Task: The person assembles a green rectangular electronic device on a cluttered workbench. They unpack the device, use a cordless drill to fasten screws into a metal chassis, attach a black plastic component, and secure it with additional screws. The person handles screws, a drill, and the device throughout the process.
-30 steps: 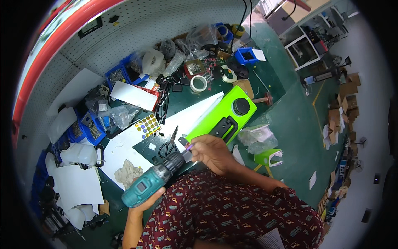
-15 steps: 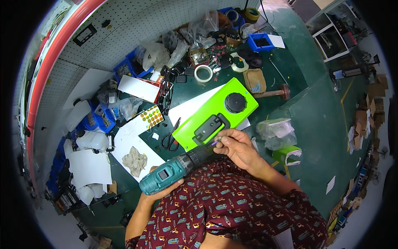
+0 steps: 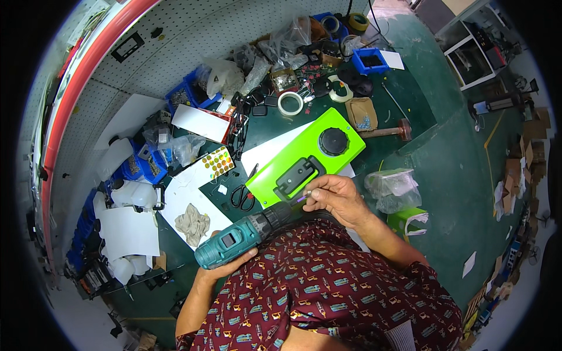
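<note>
A teal and black cordless drill lies across in front of my body, chuck pointing up and right. My left hand is wrapped round it from below, with most of its fingers hidden under the body. At the chuck's front end shows a slim purplish bit. My right hand pinches thumb and fingertips at the bit's tip, on a tiny metallic piece too small to name. Just beyond both hands is a bright green box, tilted across the bench, with a black handle and a round black cap.
Scissors and a crumpled cloth lie left of the green box. A hammer, a small carton and tape rolls are beyond it. Blue bins and plastic bags line the back. A bagged packet sits right.
The whole view has shifted slightly. My right fingers stay pinched at the bit's tip, and the drill remains in my left hand, with its chuck a little farther from those fingers.
</note>
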`<state>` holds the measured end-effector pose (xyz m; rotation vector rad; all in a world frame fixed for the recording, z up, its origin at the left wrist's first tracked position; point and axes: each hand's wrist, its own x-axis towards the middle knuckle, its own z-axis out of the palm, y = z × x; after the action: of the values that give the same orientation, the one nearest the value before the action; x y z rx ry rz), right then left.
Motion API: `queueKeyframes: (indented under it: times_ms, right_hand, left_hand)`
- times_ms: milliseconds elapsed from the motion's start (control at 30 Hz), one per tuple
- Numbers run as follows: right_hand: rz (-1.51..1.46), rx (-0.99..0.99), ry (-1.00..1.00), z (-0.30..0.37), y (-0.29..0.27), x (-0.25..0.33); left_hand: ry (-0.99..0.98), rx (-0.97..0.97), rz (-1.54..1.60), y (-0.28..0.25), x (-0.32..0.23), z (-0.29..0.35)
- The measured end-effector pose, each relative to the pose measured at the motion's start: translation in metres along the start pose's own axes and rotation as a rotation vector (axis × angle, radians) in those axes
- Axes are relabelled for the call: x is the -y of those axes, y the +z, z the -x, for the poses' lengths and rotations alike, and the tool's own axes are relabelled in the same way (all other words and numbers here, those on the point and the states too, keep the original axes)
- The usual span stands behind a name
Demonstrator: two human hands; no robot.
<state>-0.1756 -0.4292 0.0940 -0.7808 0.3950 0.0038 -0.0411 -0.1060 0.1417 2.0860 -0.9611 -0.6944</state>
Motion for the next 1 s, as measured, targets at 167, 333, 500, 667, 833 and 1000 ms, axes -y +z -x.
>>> queueKeyframes:
  times_ms: [167,333,500,667,833,1000]
  right_hand:
    - [0.045,0.006,0.012,0.001,0.005,-0.001]
    - [0.008,0.053,0.237,0.006,-0.004,0.004]
    - [0.107,0.040,0.246,0.011,0.001,0.003]
    - [0.307,0.080,0.030,0.005,0.000,0.002]
    - [0.893,0.216,-0.467,-0.017,0.000,0.023]
    - [1.219,0.177,-0.656,-0.043,0.005,0.034]
  left_hand:
    - [-0.038,-0.017,0.104,-0.002,0.002,0.001]
    - [0.143,0.150,-0.021,-0.026,0.002,-0.015]
    - [0.140,0.207,0.053,-0.032,0.005,-0.020]
    - [0.104,0.081,0.070,-0.022,-0.008,-0.013]
    - [0.108,0.103,0.009,-0.025,-0.013,-0.025]
    - [0.088,0.084,0.043,-0.031,-0.028,-0.045]
